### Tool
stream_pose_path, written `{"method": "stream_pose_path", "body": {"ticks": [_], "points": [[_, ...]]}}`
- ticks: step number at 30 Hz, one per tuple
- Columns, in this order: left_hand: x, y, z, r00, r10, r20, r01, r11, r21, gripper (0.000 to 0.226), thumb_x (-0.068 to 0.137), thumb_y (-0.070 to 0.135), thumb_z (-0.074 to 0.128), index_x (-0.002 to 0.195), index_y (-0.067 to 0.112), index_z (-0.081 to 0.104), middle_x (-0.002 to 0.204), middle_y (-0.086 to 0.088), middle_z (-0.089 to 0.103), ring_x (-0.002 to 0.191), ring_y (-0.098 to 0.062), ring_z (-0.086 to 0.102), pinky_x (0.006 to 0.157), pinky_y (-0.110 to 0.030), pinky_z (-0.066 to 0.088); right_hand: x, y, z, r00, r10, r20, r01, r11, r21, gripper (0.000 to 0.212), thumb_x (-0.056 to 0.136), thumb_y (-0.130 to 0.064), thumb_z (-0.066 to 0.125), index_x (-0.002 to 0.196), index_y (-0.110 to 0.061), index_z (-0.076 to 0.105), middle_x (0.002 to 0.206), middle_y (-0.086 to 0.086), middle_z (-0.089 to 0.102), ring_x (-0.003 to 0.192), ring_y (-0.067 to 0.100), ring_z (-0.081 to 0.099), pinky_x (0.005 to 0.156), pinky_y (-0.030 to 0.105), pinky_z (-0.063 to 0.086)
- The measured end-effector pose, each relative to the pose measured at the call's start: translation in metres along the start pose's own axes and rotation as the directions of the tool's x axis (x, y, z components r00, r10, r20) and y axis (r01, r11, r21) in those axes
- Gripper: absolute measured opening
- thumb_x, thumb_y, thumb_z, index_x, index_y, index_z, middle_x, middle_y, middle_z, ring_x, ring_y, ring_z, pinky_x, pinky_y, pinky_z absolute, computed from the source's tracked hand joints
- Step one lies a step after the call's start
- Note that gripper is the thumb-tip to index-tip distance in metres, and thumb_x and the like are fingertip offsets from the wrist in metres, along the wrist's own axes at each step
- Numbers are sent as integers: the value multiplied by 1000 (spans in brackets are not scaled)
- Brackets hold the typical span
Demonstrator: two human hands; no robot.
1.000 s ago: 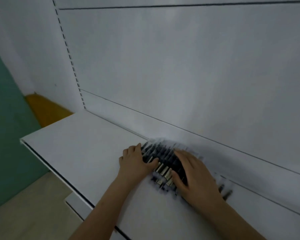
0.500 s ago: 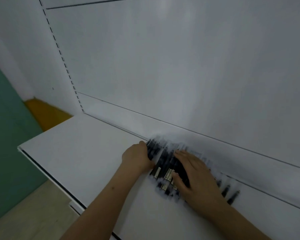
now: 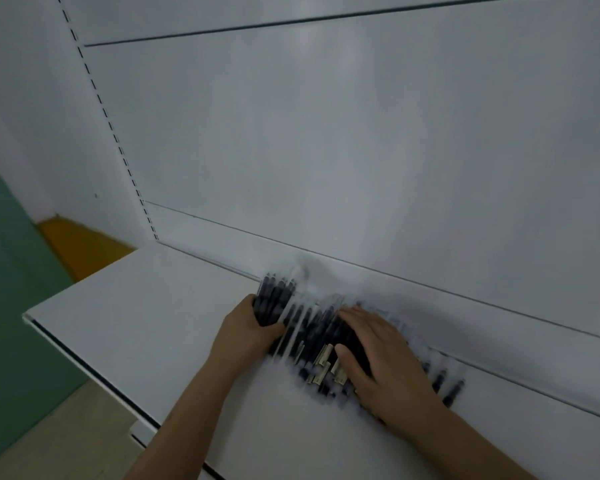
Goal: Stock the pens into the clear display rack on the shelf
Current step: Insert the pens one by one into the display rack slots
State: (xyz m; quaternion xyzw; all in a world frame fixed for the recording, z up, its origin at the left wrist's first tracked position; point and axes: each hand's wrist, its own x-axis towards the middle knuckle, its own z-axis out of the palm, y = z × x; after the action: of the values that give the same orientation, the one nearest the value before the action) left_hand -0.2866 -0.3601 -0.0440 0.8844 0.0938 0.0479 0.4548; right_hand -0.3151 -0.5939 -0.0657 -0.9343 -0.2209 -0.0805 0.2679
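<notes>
The left hand (image 3: 245,332) curls around a bundle of dark pens (image 3: 272,303) at the left end of the row; a second ago it rested lower. The right hand (image 3: 383,358) lies flat, fingers straight, on the other pens (image 3: 312,336) in the clear display rack (image 3: 406,329) on the white shelf (image 3: 146,317). Their long axes run toward the back panel (image 3: 326,150). Labels are blurred, unreadable.
</notes>
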Motion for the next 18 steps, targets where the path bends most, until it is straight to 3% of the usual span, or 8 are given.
{"method": "stream_pose_path", "body": {"ticks": [5,7,9,12,16,18], "points": [[-12,2,-2,1000,29,-9,-30,993,-110,19,79,17,71,91,23,57,83,3,67,72,-10,64,61,-23,51,1,-5,-14,994,-26,-104,24,999,-24,72,94,-71,10,152,-33,27,154,-23,20,141,-13,5,118,17,1],[-21,7,-5,998,52,-30,-57,981,-184,19,80,15,70,90,24,57,80,4,66,68,-7,62,56,-16,49,-2,-10,-25,988,-50,-145,40,997,-68,69,95,-69,13,152,-32,28,154,-24,19,137,-21,-3,116,10,-4],[-35,15,-7,995,99,-29,-103,956,-274,20,81,12,70,89,25,57,78,4,65,65,-6,61,52,-11,45,-7,-17,-38,979,-41,-198,24,996,-87,68,96,-67,17,152,-30,29,154,-22,21,138,-20,0,117,11,-1],[-61,32,-4,977,207,52,-172,906,-388,19,84,8,69,92,22,59,76,2,66,59,0,62,51,-12,46,-27,-28,-60,949,49,-312,-58,998,-20,68,96,-68,21,151,-30,34,156,-18,29,145,-4,20,120,23,17],[-93,48,25,935,283,211,-169,883,-437,19,84,12,70,93,22,56,69,-4,66,54,-12,63,49,-22,48,-74,-37,-93,891,132,-435,-161,987,-29,60,98,-60,28,150,-30,34,155,-20,32,144,-4,24,118,15,17],[-113,58,48,903,293,314,-121,875,-468,20,83,8,69,90,20,55,66,-8,63,50,-18,60,47,-27,48,-106,-38,-110,847,189,-497,-236,971,-33,59,99,-58,30,150,-29,35,154,-19,33,144,-3,25,118,19,20]]}}
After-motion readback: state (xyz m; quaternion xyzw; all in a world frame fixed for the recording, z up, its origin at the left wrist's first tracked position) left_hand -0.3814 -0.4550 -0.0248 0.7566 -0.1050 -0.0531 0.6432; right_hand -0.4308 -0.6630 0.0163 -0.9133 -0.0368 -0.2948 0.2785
